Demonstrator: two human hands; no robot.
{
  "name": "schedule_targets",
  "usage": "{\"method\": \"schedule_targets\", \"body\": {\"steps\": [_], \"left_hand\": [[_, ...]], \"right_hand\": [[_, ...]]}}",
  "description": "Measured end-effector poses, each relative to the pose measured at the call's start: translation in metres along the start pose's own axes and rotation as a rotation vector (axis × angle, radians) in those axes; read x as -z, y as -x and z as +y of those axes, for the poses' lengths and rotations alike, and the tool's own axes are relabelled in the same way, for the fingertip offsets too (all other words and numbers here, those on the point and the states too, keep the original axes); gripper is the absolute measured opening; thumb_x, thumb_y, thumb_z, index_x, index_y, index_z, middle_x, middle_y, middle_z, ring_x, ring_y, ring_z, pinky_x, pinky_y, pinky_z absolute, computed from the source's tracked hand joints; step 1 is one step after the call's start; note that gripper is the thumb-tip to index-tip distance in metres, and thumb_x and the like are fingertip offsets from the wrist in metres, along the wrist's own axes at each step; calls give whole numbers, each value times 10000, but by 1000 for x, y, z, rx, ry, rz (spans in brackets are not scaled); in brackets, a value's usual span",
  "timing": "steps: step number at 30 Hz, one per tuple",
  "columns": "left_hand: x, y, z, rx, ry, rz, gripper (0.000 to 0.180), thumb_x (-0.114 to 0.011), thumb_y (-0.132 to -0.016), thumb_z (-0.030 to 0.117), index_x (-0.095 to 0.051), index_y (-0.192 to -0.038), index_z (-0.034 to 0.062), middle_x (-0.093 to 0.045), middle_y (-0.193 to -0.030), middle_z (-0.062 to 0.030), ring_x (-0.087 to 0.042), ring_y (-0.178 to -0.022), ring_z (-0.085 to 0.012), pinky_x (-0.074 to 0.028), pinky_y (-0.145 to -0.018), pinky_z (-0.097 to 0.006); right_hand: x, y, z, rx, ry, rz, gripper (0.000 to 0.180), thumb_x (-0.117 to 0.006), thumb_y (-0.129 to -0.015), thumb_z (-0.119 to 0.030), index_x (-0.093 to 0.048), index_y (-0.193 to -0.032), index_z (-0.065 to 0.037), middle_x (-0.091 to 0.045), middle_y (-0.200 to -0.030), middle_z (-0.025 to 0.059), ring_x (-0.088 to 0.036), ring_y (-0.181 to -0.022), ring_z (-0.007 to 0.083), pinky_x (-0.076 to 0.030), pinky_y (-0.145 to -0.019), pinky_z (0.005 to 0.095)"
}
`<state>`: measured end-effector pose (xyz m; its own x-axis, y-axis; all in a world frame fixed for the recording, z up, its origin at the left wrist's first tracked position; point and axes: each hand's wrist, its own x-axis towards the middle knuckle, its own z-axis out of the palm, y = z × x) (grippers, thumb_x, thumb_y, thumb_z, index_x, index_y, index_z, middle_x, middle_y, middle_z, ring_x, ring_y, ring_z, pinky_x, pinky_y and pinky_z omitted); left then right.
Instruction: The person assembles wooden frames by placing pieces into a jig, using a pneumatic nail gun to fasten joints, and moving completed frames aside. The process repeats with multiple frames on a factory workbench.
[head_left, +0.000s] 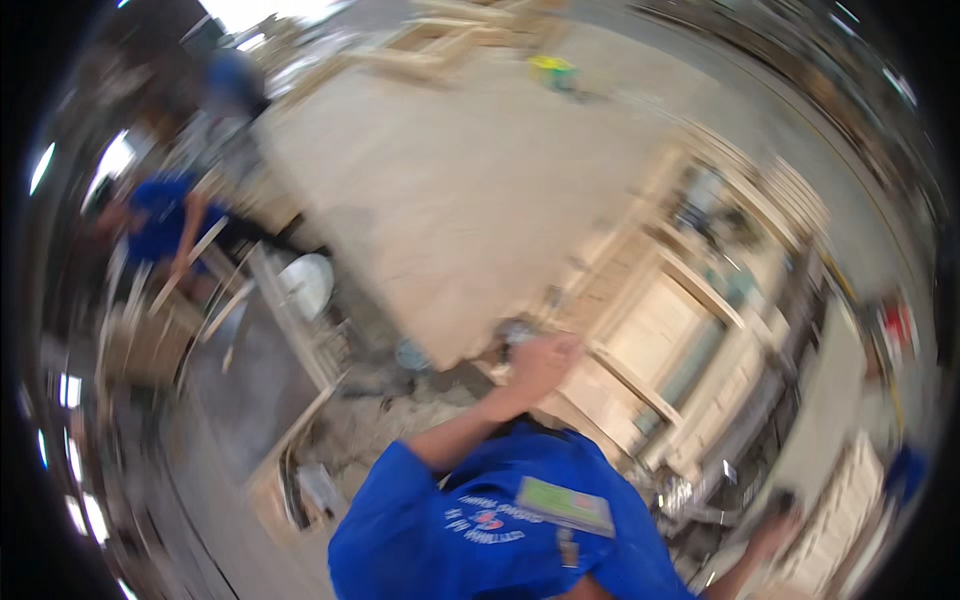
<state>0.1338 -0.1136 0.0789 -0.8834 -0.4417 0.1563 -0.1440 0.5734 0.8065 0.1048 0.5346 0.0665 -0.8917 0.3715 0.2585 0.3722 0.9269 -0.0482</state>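
Motion blurs much of the head view. My left hand (pixel 543 365) is drawn in before my chest, beside the near corner of a large pale wooden board (pixel 470 190). A small dark object (pixel 514 331) shows right by this hand; whether I touch it is unclear, and the fingers are smeared. Out at the lower right, my right hand (pixel 772 538) is stretched away from my body with its fingers curled round a small dark object (pixel 784 500), too blurred to name. Near that hand stands a pale stack of wooden pieces (pixel 835 515).
Right of the board lies a wooden frame (pixel 690 385), with loose tools (pixel 705 205) beyond it. A yellow-green item (pixel 553 72) rests on the board's far part. At left, a co-worker in blue (pixel 165 215) is among wooden pieces, near a round white lid-like thing (pixel 306 285).
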Motion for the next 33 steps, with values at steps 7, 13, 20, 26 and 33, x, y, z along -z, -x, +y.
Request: {"method": "schedule_targets", "body": {"steps": [7,13,20,26,33], "left_hand": [[-1,-4,6,-85,-11,3,201,-723,-1008,210,-792,-1081,36,-789,-954,-169,-773,-854,-317,-586,-778,-398],[1,-6,15,-139,-116,-43,182,-727,-1001,189,-776,-1091,38,-766,-915,-147,-737,-832,-333,-570,-776,-426],[-21,0,53,-519,-311,-215,215,-760,-947,191,-752,-1128,76,-744,-984,-121,-691,-959,-361,-525,-895,-479],[-65,11,62,-563,-219,-412,275,-783,-925,187,-744,-1155,41,-730,-1090,-168,-675,-1039,-384,-516,-953,-488],[-115,-6,39,-762,-355,-570,439,-770,-927,219,-656,-1310,36,-667,-1243,-145,-622,-1182,-356,-510,-990,-487]], "right_hand": [[28,-12,-23,26,123,-42,783,-749,-923,-147,-431,-1639,-158,-422,-1611,309,-514,-1382,523,-464,-1131,546],[53,5,-71,97,-66,223,670,-716,-967,-156,-477,-1592,-129,-562,-1450,269,-592,-1274,462,-510,-1041,523],[68,-4,-143,230,-270,104,572,-698,-1007,-157,-510,-1543,-86,-655,-1286,185,-707,-985,347,-573,-836,467],[72,41,-136,153,-574,16,349,-715,-997,-104,-659,-1337,-53,-690,-1079,157,-701,-825,276,-577,-724,390],[69,196,-182,375,-909,-361,161,-740,-988,-182,-799,-1070,-56,-785,-929,155,-754,-839,358,-592,-781,431]]}}
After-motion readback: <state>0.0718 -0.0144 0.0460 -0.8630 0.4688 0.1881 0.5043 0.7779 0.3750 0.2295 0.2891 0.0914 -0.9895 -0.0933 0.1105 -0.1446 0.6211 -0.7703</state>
